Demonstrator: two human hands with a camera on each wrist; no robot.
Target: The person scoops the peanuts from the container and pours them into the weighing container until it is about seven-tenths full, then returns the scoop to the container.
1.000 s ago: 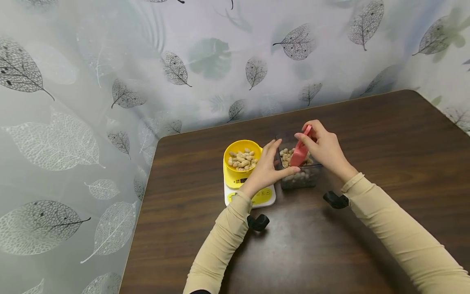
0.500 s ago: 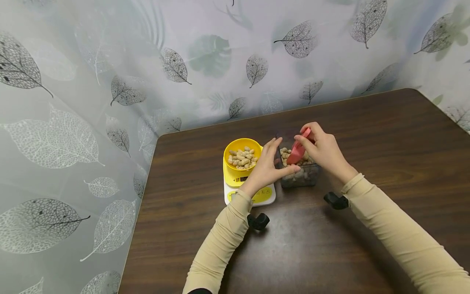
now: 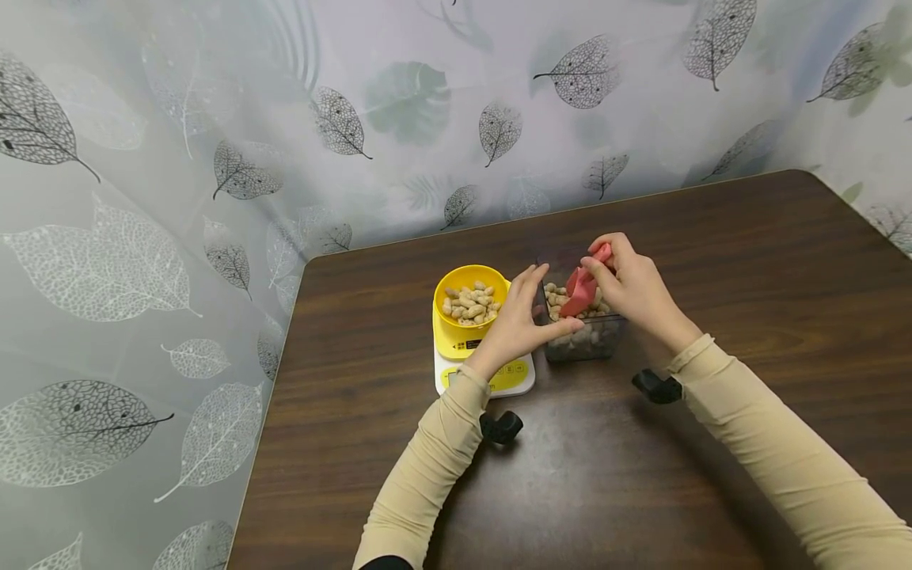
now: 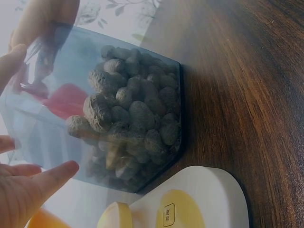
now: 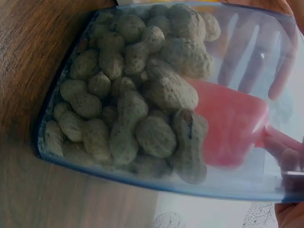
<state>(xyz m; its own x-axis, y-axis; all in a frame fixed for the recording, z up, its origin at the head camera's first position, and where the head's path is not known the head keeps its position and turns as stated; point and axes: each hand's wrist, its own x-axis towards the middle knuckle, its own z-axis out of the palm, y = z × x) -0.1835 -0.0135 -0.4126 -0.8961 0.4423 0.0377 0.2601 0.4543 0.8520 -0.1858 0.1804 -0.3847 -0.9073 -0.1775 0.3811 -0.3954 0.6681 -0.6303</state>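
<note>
A clear plastic container (image 3: 580, 348) of unshelled peanuts (image 5: 128, 104) stands on the table. My left hand (image 3: 513, 321) rests against its left side, the fingers spread fairly straight along the wall and the thumb near the front corner. My right hand (image 3: 634, 293) pinches the handle of a pink scoop (image 3: 580, 291) above the container. The scoop's blade is down inside, among the upper peanuts; its tip is partly hidden by them. Left of the container, a yellow bowl (image 3: 456, 277) of peanuts sits on a yellow and white kitchen scale (image 3: 447, 348), partly covered by my left hand.
The dark wooden table (image 3: 356, 443) extends around these things. Its back edge meets a leaf-patterned curtain (image 3: 399, 174). The scale stands close beside the container's left side. A black wrist camera (image 3: 502, 427) hangs below the left wrist.
The right hand has tilted and turned the scoop among the peanuts, first leftward, then slightly back up and right. The left hand stays at the container. The head view has shifted slightly.
</note>
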